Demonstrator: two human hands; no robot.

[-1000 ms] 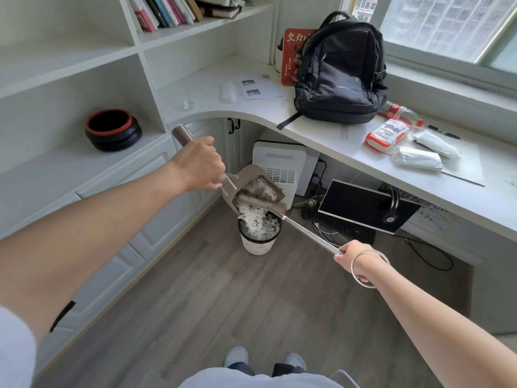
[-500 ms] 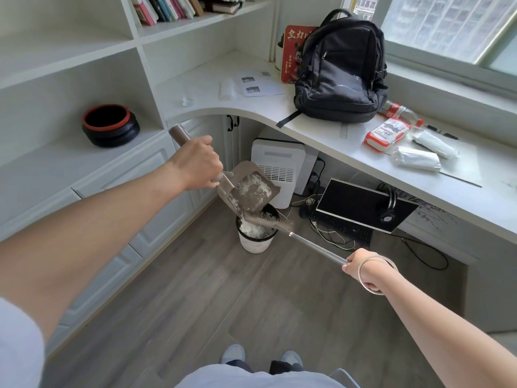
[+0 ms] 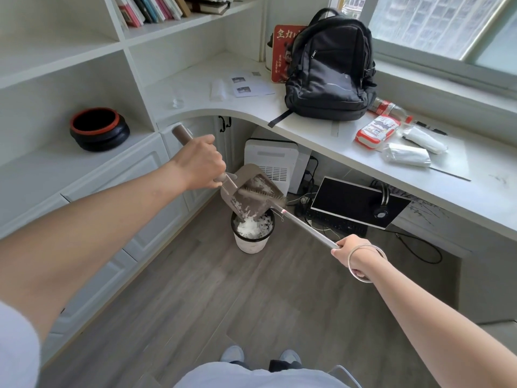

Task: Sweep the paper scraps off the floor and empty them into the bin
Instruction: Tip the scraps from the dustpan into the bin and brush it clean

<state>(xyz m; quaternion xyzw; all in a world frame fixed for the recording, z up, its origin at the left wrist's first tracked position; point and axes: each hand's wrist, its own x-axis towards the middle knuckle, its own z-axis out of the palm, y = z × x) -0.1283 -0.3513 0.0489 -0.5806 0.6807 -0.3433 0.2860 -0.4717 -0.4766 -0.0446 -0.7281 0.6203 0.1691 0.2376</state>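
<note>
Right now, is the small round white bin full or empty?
Almost full: the small round white bin holds shredded white paper scraps heaped nearly to its rim.

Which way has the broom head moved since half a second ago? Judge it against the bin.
Yes: the broom head has risen from the bin rim, back up the dustpan.

One wide-angle view from a camera worn on the person's head, facing forward and steeply down. Both bare forearms reach in from the bottom corners. Near mid-frame, the left grip (image 3: 200,163) wraps the handle of a taupe plastic dustpan (image 3: 243,175) and the right grip (image 3: 351,254) wraps a silver metal broom pole (image 3: 307,228). Pale grey shoes (image 3: 234,353) mark the bottom edge. A grey wood-plank floor (image 3: 195,289) fills the lower half, and a curved white worktop (image 3: 246,106) bends across the top, farther off.
</note>
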